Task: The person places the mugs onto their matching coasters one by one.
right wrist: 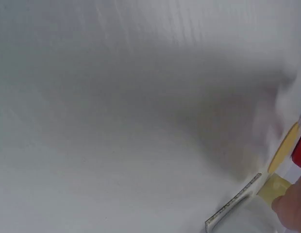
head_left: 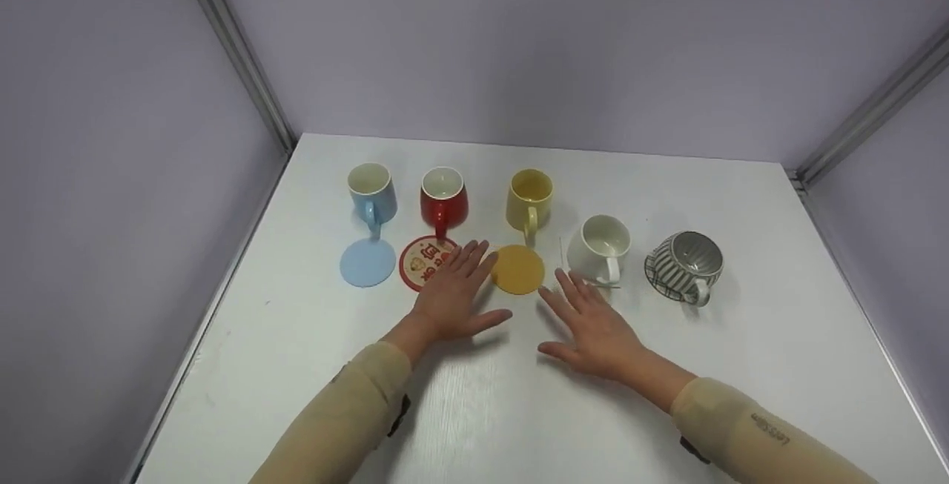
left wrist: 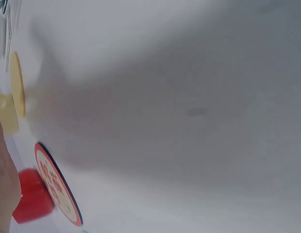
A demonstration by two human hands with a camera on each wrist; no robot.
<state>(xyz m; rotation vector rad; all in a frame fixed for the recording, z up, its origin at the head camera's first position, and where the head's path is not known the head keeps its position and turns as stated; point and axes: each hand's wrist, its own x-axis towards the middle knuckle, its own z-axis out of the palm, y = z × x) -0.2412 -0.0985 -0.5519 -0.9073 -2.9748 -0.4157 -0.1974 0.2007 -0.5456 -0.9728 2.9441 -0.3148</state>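
Observation:
My left hand (head_left: 454,295) is held palm down with straight, spread fingers, partly covering a round red-rimmed coaster (head_left: 419,263) in the head view. My right hand (head_left: 597,332) is also spread, nearest the white mug (head_left: 599,247) and the round yellow coaster (head_left: 518,270). Neither hand holds anything. Behind the coasters stand a light blue mug (head_left: 373,199), a red mug (head_left: 445,202) and a yellow mug (head_left: 529,202), handles toward me. The white mug sits on a square coaster (right wrist: 233,201), seen edge-on in the right wrist view.
A light blue round coaster (head_left: 368,262) lies in front of the blue mug. To the right, a grey striped mug (head_left: 686,262) stands on a plaid round coaster (head_left: 655,282). Pale walls (head_left: 534,47) enclose the white table (head_left: 474,425) at the back and sides.

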